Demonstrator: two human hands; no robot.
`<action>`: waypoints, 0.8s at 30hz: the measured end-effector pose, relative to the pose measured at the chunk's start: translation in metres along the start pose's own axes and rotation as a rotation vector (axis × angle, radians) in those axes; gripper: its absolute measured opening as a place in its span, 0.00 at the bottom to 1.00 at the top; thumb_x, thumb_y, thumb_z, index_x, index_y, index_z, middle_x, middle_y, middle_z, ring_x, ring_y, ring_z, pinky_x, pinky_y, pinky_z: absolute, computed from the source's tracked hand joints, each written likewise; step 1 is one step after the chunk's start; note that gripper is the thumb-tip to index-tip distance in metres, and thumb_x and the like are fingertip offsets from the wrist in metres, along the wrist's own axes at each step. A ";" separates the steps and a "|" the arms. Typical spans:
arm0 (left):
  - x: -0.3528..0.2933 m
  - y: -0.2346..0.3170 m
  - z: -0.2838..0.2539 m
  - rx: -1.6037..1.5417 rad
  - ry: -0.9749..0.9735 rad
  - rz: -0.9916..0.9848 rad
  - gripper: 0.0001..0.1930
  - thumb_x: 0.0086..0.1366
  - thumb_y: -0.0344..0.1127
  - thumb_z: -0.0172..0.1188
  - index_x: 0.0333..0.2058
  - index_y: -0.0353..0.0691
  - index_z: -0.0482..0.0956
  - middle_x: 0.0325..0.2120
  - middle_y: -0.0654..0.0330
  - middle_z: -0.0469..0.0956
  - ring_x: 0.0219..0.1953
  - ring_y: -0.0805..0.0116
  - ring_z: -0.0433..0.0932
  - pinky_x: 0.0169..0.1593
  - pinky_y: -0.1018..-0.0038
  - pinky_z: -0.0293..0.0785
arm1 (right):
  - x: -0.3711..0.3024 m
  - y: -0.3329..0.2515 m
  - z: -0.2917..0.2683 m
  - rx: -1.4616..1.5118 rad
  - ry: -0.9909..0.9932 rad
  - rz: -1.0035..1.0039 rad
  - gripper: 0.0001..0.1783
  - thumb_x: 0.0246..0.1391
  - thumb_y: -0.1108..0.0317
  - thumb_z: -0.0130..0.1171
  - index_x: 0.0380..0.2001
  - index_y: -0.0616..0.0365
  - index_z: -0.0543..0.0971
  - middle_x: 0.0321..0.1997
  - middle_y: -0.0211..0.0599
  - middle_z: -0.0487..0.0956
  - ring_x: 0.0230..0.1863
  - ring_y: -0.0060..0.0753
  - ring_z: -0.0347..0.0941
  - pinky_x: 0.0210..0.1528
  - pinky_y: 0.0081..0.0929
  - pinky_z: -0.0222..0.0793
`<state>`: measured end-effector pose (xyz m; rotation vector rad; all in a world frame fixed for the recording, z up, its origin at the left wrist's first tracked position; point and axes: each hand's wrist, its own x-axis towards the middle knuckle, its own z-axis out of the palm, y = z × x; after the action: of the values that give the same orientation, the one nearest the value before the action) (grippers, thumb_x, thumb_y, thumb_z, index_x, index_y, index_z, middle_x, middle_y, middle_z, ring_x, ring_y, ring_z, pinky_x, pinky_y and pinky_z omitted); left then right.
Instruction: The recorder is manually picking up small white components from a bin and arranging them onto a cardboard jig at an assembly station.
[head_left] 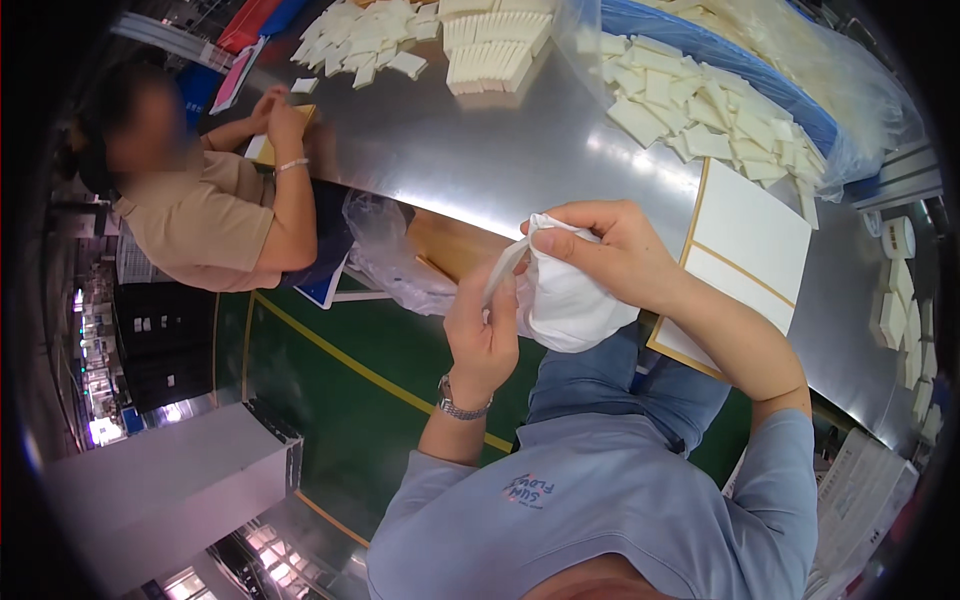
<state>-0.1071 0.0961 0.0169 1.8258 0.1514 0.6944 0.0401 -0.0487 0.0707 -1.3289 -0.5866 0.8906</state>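
Above my lap, at the near edge of the metal table, my right hand (618,248) pinches a bunched white cloth (575,305), thumb on top. The cloth hangs down in folds from my fingers. Just left of it, my left hand (484,325) is closed around a thin, flat off-white piece (507,272), which stands on edge with its upper end close to the cloth. Whether the piece touches the cloth, I cannot tell. Under my right forearm lies a white board with tan edges (745,240).
Loose off-white flat pieces (690,100) pile up beside a blue-lined container (740,50). Stacked rows of pieces (495,50) and another loose heap (365,38) lie farther back on the metal table (440,150). A co-worker (215,200) sits at the left, hands over the table.
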 end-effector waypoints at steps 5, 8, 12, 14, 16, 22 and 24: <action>-0.002 -0.005 -0.013 0.150 0.013 0.039 0.12 0.74 0.24 0.53 0.52 0.30 0.76 0.41 0.54 0.84 0.38 0.67 0.83 0.42 0.75 0.78 | 0.020 0.006 0.004 -0.409 -0.026 -0.106 0.13 0.65 0.69 0.59 0.49 0.65 0.83 0.40 0.36 0.86 0.43 0.22 0.79 0.47 0.25 0.74; -0.010 -0.011 -0.020 -0.042 0.082 -0.168 0.12 0.74 0.25 0.53 0.54 0.30 0.74 0.40 0.57 0.84 0.32 0.77 0.78 0.37 0.80 0.75 | 0.029 0.017 0.009 -0.685 -0.014 -0.369 0.14 0.66 0.69 0.57 0.49 0.66 0.82 0.42 0.38 0.85 0.43 0.23 0.78 0.48 0.26 0.74; -0.005 -0.010 -0.033 -0.196 0.146 -0.182 0.13 0.75 0.27 0.53 0.55 0.31 0.71 0.38 0.60 0.83 0.27 0.83 0.69 0.30 0.84 0.68 | 0.036 0.024 0.013 -0.486 0.066 -0.159 0.13 0.67 0.69 0.56 0.48 0.66 0.81 0.43 0.37 0.84 0.43 0.23 0.78 0.48 0.25 0.74; -0.008 -0.010 -0.032 -0.211 0.127 -0.200 0.13 0.75 0.27 0.53 0.54 0.31 0.71 0.38 0.60 0.83 0.27 0.83 0.70 0.31 0.84 0.68 | 0.033 0.017 0.020 -0.217 0.031 -0.024 0.12 0.68 0.68 0.56 0.47 0.65 0.81 0.42 0.33 0.83 0.43 0.22 0.78 0.47 0.24 0.74; -0.011 -0.012 -0.032 -0.257 0.090 -0.227 0.12 0.75 0.28 0.54 0.53 0.31 0.72 0.38 0.61 0.81 0.28 0.83 0.71 0.31 0.84 0.68 | 0.035 0.021 0.025 -0.047 -0.010 -0.027 0.12 0.68 0.67 0.56 0.46 0.64 0.81 0.41 0.31 0.83 0.43 0.20 0.77 0.46 0.23 0.73; -0.014 -0.010 -0.031 -0.310 0.101 -0.259 0.11 0.74 0.28 0.54 0.52 0.31 0.73 0.34 0.64 0.78 0.29 0.83 0.71 0.30 0.84 0.68 | 0.039 0.022 0.028 -0.031 -0.075 -0.021 0.12 0.67 0.65 0.60 0.46 0.63 0.81 0.40 0.28 0.82 0.43 0.16 0.75 0.46 0.20 0.72; -0.015 -0.010 -0.031 -0.318 0.100 -0.253 0.11 0.74 0.28 0.54 0.52 0.31 0.73 0.34 0.64 0.78 0.28 0.83 0.71 0.30 0.84 0.68 | 0.038 0.020 0.027 -0.050 -0.074 -0.016 0.13 0.66 0.65 0.61 0.46 0.63 0.81 0.40 0.28 0.82 0.43 0.15 0.75 0.46 0.19 0.72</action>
<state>-0.1334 0.1194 0.0083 1.4383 0.3148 0.5932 0.0356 -0.0017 0.0515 -1.3387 -0.6798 0.9208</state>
